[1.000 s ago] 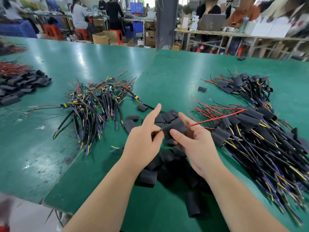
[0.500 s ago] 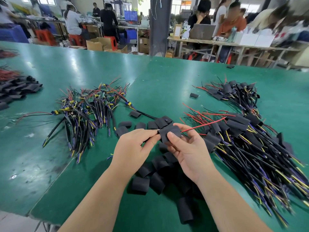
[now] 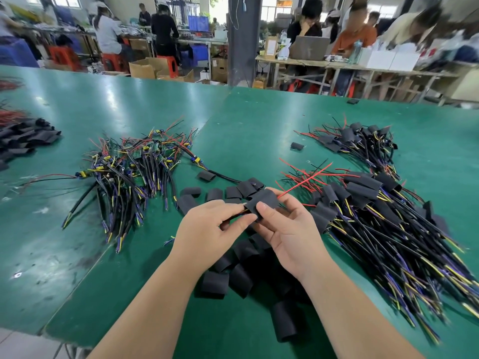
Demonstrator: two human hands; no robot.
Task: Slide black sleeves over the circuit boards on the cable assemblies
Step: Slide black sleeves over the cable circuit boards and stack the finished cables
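The circuit board could not be seen: it was hidden inside the black sleeve [image 3: 261, 202], held above the middle of the green table [image 3: 233, 120], with only a red wire [image 3: 305, 180] sticking out of the far end. The left hand [image 3: 207, 229] pinched the sleeve's left end between thumb and curled forefinger. The right hand [image 3: 287, 234] gripped it with the thumb on top and the fingers curled beneath. Both wrists covered part of the loose sleeves [image 3: 241, 278].

The sleeved cables [image 3: 375, 216] ran out of view on the right. The bare cables [image 3: 129, 174] lay well apart on the left, with open table between them and the hands and more beyond toward the far edge.

A second earlier the left forefinger had pointed straight out; it had since curled down onto the sleeve.
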